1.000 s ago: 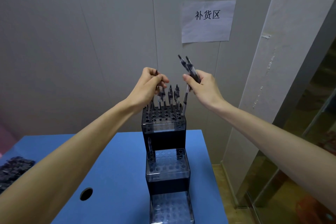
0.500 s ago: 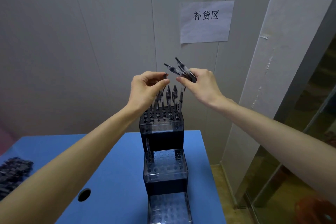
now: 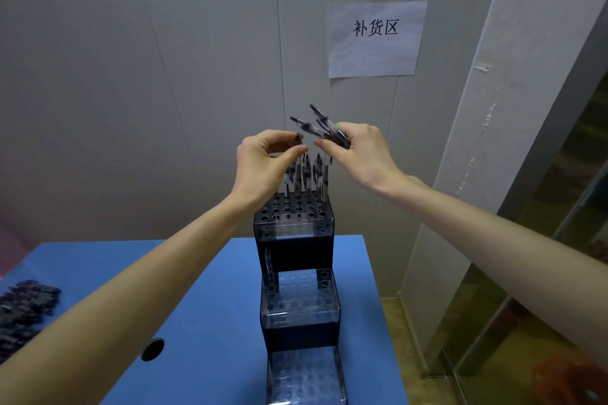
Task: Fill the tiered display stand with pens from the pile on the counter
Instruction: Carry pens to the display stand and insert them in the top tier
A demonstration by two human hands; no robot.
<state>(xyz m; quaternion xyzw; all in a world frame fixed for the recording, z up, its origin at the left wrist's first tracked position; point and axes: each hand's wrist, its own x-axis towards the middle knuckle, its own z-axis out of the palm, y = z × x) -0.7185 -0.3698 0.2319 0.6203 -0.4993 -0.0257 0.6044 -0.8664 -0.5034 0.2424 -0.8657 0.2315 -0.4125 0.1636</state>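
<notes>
Both hands up over the top tier of the tiered stand point(image 3: 293, 230). Left hand point(image 3: 263, 161) pinches one pen point(image 3: 298, 138) between thumb and forefinger; only its dark top end shows above the fingers, the rest is hidden behind the hand. Right hand point(image 3: 358, 149) grips a small bunch of pens point(image 3: 317, 125), fingers curled round them, clip ends fanning up and to the left. The two hands are near each other, fingertips almost meeting; contact can't be confirmed.

Stand sits on the blue table point(image 3: 204, 306), three steps of hole grids, dark translucent plastic. Top tier: a row or two of pens standing point(image 3: 307, 171) at the back, upright, front holes open. Middle tier: one pen upright point(image 3: 268, 270) at the back left corner. Bottom tier partly cut off by the frame edge.

Pen pile point(image 3: 23, 309) lies at the far left edge of the table, well apart from the stand. Round cable hole point(image 3: 152, 348) in the tabletop. Paper sign point(image 3: 375, 39) with printed characters taped to the wall behind.
</notes>
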